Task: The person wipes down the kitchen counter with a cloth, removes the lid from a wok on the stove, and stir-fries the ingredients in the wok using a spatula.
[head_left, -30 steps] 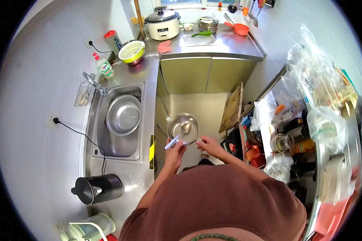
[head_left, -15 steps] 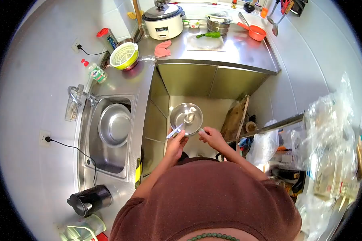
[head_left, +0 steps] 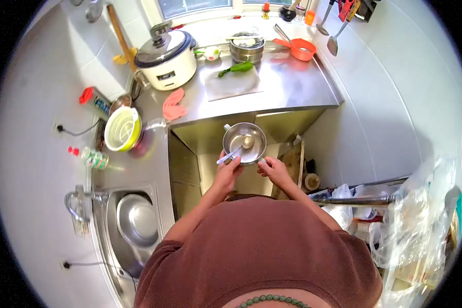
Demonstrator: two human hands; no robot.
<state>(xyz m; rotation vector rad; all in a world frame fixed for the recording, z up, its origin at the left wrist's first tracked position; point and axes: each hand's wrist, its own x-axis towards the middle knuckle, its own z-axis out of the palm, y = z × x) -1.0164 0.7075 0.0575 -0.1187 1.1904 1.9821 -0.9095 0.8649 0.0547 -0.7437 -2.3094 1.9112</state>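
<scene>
A round steel pot [head_left: 252, 152] is held in front of me, below the counter's front edge. Inside it rests a spoon [head_left: 247, 142], its pale handle leaning over the near left rim. My left hand [head_left: 228, 177] is closed on the pot's near left side, with the thumb by the spoon handle. At the near right rim, my right hand [head_left: 274, 171] pinches the pot's edge or handle; its exact hold is small and partly hidden.
The counter [head_left: 287, 87] ahead bears a rice cooker [head_left: 172, 64], green peppers [head_left: 236, 69] on a board [head_left: 231, 88], a steel container [head_left: 247, 51] and a red strainer [head_left: 302, 50]. A sink [head_left: 161, 203] holding a basin [head_left: 137, 219] is left. Plastic bags [head_left: 421, 215] lie right.
The view has moved forward and turned toward the far counter. Both hands have carried the pot and spoon closer to that counter, and the sink now appears lower in view.
</scene>
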